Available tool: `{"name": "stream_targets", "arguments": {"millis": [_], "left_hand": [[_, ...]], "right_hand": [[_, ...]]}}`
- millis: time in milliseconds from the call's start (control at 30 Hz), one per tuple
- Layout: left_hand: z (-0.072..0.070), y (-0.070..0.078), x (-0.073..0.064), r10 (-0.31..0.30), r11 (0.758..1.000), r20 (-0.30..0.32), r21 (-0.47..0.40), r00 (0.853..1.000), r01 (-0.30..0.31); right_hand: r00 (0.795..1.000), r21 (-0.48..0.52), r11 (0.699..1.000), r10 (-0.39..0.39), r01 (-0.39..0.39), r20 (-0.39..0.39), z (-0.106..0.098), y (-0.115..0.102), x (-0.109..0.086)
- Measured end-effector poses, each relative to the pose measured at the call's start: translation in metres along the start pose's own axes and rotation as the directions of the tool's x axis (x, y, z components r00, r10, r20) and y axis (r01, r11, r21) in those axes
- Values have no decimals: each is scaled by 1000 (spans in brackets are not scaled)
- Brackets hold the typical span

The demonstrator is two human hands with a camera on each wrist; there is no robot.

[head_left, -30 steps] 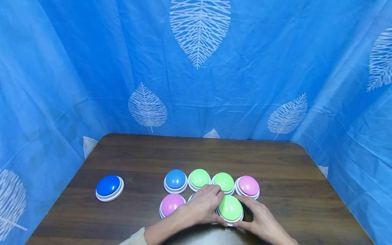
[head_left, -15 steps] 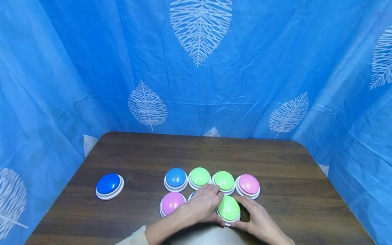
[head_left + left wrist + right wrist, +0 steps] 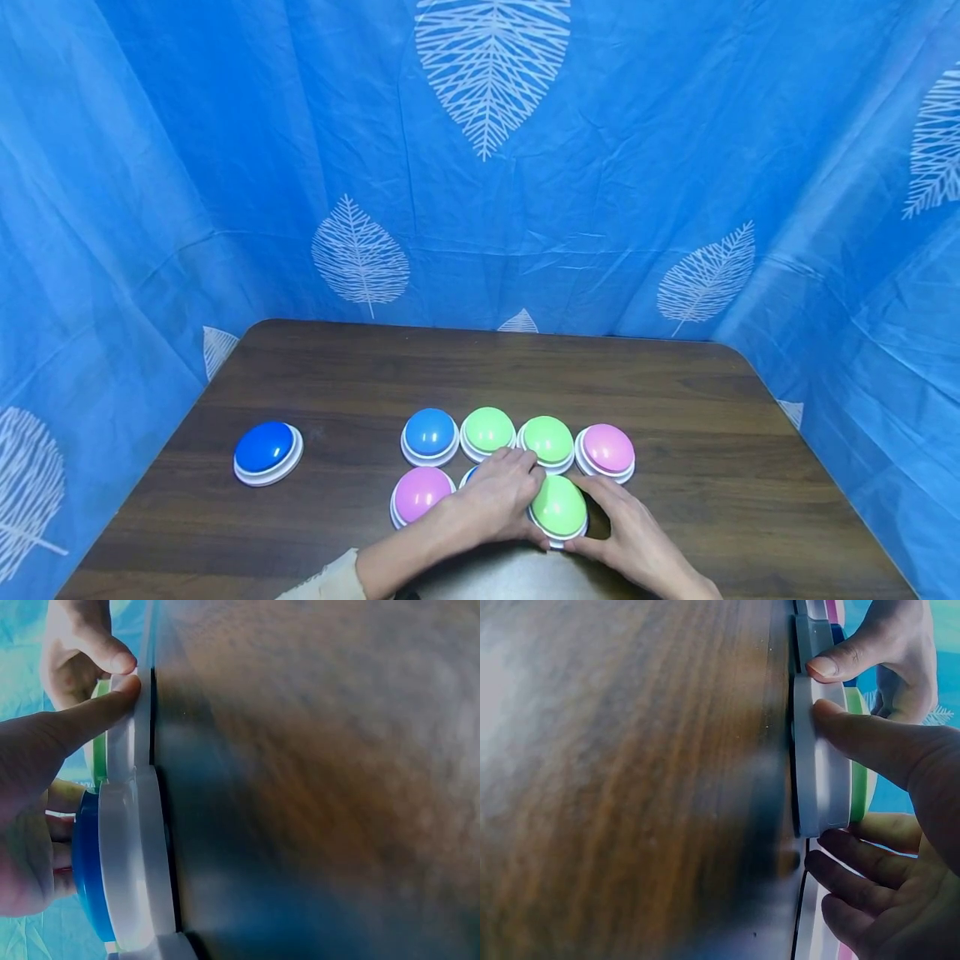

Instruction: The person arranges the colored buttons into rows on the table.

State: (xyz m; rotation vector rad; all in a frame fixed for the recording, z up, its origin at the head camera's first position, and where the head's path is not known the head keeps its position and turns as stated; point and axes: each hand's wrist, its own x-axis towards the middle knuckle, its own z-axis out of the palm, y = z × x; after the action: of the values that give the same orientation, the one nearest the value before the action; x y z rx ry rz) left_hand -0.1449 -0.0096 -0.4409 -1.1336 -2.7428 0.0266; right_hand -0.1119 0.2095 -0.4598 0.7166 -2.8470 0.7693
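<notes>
A green push button (image 3: 558, 505) with a white base sits at the right end of the near row. My right hand (image 3: 634, 537) grips its right side, thumb on the front of the base and fingers round the back. From the left, my left hand (image 3: 500, 498) holds the same button, thumb at its front left edge and fingertips at its far side. Under that hand, mostly hidden in the head view, is a blue push button (image 3: 90, 866), its base against the green one's. A pink button (image 3: 422, 495) is left of the blue one.
Behind, a far row holds a blue button (image 3: 430, 433), two green ones and a pink button (image 3: 608, 448). Another blue button (image 3: 264, 447) lies alone at the left of the wooden table (image 3: 337, 367). A blue leaf-print curtain (image 3: 480, 242) surrounds the table.
The near green button has shifted slightly left, closer to the blue one, with my right hand following it. My left hand has stayed nearly in place. The whole head view has tilted slightly.
</notes>
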Motion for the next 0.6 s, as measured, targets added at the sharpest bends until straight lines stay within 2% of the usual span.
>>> {"name": "stream_targets", "arguments": {"millis": [167,233,433,600], "left_hand": [[-1,0,-1,0,1000,12,0,1000,0],[-1,0,-2,3,1000,15,-7,1000,-3],[-3,-4,-6,5,998,8,-66,1000,-4],[-6,-6,-10,6,993,-33,-114,999,-9]], "right_hand": [[997,29,998,51,-52,60,-2,-3,1],[997,34,998,48,-50,68,-2,-3,1],[999,23,999,25,-26,45,-2,-5,1],[1000,22,1000,6,-6,12,-4,-7,3]]}}
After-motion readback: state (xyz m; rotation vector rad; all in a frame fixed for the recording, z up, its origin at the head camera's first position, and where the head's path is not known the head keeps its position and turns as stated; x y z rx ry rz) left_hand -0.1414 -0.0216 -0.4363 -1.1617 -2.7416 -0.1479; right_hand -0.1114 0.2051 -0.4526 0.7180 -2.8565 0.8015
